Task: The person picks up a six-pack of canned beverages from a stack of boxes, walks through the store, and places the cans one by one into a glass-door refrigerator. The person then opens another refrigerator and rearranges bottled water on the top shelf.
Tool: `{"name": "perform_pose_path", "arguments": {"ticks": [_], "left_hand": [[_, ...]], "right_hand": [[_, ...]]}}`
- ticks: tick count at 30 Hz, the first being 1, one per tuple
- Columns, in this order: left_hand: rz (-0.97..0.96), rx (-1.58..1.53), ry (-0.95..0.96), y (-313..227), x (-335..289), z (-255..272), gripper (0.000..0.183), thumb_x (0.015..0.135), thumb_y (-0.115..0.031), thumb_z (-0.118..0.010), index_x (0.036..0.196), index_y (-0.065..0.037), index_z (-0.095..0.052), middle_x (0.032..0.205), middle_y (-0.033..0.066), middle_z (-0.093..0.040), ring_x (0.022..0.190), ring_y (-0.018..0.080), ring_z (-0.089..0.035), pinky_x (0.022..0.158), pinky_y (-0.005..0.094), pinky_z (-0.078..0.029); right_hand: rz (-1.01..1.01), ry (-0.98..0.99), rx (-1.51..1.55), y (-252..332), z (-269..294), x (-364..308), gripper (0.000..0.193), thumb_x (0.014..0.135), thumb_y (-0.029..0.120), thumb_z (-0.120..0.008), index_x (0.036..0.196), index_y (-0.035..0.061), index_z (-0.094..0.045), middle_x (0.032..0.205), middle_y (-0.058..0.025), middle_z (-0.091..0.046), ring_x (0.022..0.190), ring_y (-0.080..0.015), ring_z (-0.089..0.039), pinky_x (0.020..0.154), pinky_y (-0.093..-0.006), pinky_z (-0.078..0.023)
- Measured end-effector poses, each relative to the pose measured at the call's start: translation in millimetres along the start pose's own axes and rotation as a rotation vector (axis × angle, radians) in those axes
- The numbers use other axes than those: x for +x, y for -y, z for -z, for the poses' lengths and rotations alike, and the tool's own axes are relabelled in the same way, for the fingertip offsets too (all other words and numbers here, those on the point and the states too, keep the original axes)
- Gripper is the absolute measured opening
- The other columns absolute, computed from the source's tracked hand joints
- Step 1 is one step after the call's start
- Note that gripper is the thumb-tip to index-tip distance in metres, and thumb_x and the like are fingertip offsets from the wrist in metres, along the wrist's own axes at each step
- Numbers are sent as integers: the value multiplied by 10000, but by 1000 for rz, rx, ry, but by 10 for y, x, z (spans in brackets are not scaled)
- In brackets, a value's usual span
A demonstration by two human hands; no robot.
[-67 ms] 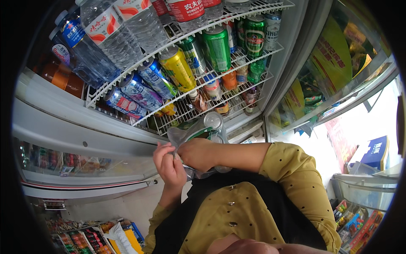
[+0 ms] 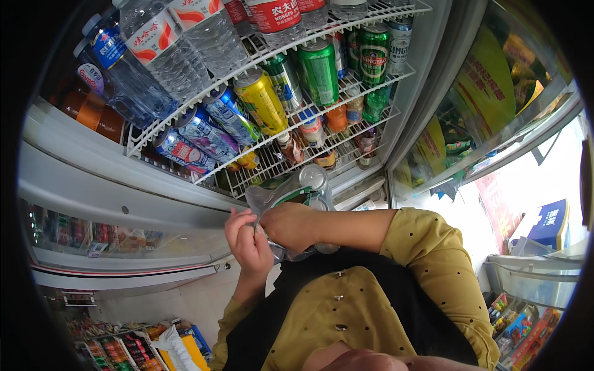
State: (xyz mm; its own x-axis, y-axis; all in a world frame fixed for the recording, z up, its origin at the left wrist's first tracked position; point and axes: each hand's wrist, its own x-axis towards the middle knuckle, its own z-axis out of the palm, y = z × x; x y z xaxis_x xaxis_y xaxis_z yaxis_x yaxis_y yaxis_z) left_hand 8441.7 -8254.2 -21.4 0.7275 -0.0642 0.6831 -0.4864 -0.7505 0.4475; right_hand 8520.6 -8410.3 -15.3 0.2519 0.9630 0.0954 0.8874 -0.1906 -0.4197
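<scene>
In front of my chest, below the fridge shelves, is a pack of clear bottles (image 2: 312,177) in loose clear plastic wrap (image 2: 263,196). A green strip shows on it. My right hand (image 2: 289,227) reaches across to the left and is closed at the wrap, its fingertips mostly hidden. Right beside it, my left hand (image 2: 249,241) is raised with its fingers curled against the edge of the wrap. The lower part of the pack is hidden behind my right hand and forearm.
White wire shelves (image 2: 266,55) hold large water bottles (image 2: 158,43), cans such as a yellow can (image 2: 260,100) and a green can (image 2: 318,71), and small bottles. Glass doors stand at the left (image 2: 136,238) and right (image 2: 458,123). A snack rack (image 2: 127,349) is at lower left.
</scene>
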Motion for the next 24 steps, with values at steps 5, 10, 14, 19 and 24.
{"name": "perform_pose_path", "arguments": {"ticks": [5,10,14,19,24], "left_hand": [[41,-60,-36,18,-36,17,60,885,55,-493,832,26,-495,1101,178,-586,1068,356,-625,1108,586,-418],[103,-74,-91,55,-90,10,56,885,56,-487,838,26,-493,1093,187,-591,1061,349,-638,1107,590,-419],[113,-107,-111,101,-105,15,58,880,56,-494,830,27,-491,1082,189,-599,1039,349,-651,1100,586,-426],[116,-107,-125,148,-104,22,54,869,54,-491,824,26,-486,1065,182,-599,1016,343,-663,1102,580,-425],[115,-117,-134,178,-115,34,48,856,54,-495,821,20,-492,1073,173,-598,1024,344,-663,1100,574,-425]], "right_hand": [[-272,-34,117,59,125,-28,552,671,220,-792,1170,43,-633,978,-142,-702,905,-341,-707,762,-450,-569],[-232,-363,183,105,304,-323,687,657,287,-817,1257,34,-599,967,-161,-705,895,-352,-707,748,-456,-566],[-263,-706,323,114,686,-638,744,620,325,-846,1254,21,-602,983,-152,-706,880,-334,-714,739,-415,-572],[-405,-940,224,-52,1401,-878,751,636,292,-862,1279,4,-601,1128,-123,-702,1004,-195,-702,811,-353,-587],[-531,-1065,-81,-559,1630,-726,697,673,260,-897,1257,12,-607,1110,-132,-701,961,-225,-699,801,-349,-570]]}}
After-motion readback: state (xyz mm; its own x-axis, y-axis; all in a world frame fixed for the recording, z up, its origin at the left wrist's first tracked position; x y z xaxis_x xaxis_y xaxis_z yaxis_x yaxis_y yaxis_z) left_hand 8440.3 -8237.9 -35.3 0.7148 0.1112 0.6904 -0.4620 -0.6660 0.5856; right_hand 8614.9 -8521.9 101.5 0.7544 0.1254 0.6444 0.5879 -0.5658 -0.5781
